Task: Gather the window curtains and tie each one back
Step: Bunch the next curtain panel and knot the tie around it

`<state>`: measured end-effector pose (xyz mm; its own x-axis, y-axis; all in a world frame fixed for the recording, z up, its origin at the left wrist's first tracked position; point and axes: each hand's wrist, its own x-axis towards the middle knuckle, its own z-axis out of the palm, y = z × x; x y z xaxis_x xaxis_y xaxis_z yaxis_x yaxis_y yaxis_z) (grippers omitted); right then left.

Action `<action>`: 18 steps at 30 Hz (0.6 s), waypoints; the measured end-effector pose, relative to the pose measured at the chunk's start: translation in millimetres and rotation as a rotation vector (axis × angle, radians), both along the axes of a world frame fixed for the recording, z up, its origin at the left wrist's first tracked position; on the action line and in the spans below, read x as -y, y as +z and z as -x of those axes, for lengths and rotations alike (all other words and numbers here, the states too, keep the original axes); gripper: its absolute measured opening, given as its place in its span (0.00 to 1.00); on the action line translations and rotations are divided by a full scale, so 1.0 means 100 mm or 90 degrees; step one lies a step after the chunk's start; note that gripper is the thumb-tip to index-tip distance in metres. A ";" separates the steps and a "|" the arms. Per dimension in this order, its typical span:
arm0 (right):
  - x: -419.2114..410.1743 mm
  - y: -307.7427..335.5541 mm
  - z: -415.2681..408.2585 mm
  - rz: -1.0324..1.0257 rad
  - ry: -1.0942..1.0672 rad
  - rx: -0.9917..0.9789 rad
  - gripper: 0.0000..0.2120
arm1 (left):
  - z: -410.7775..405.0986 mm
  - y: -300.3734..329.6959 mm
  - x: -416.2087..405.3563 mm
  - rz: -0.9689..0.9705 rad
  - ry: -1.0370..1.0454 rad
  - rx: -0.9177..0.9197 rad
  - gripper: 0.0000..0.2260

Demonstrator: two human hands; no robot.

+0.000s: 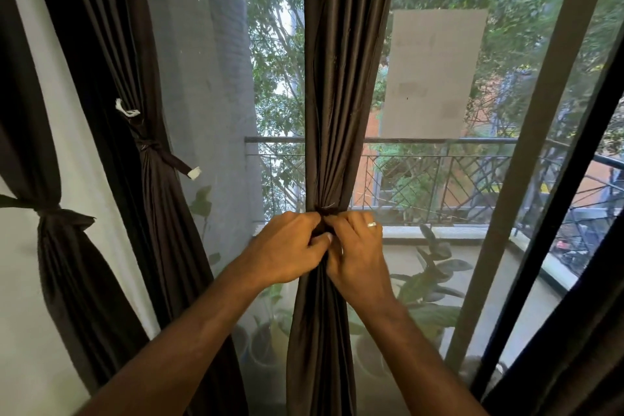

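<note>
The middle curtain (341, 84) hangs straight down in front of the window glass (435, 186), its dark brown folds gathered into a narrow waist at the level of the balcony railing (439, 140). Both hands meet at that waist: the left hand (287, 248) and the right hand (358, 253) touch each other, fingers curled and pinching the bunched fabric between them; a ring (371, 224) shows on the right hand. To the left, a second curtain (148, 186) and a far-left curtain (64, 246) are each cinched with a dark tie (169, 155). Potted plants (432, 284) stand beyond the glass.
</note>
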<state>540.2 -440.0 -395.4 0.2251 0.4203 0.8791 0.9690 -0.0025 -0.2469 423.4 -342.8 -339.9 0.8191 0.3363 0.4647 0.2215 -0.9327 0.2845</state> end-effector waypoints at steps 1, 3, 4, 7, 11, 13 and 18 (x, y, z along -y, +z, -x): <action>0.00 0.02 0.00 0.013 0.021 -0.012 0.12 | 0.02 0.02 -0.04 -0.021 -0.010 -0.023 0.11; -0.01 0.05 -0.01 0.042 0.056 -0.025 0.11 | 0.04 0.04 -0.10 -0.064 -0.030 -0.049 0.12; -0.02 0.08 -0.03 0.056 0.068 -0.033 0.10 | 0.03 0.04 -0.12 -0.074 -0.038 -0.055 0.13; -0.08 0.15 -0.08 0.098 0.079 -0.054 0.10 | -0.01 0.00 -0.15 -0.055 -0.057 -0.034 0.12; -0.07 0.20 -0.16 0.167 0.066 -0.062 0.16 | -0.02 -0.07 -0.15 -0.054 -0.053 -0.027 0.10; -0.03 0.21 -0.20 0.196 0.050 -0.069 0.17 | -0.02 -0.10 -0.13 -0.065 -0.059 -0.024 0.11; -0.02 0.29 -0.25 0.232 0.080 -0.112 0.08 | -0.06 -0.10 -0.14 -0.062 -0.115 0.063 0.09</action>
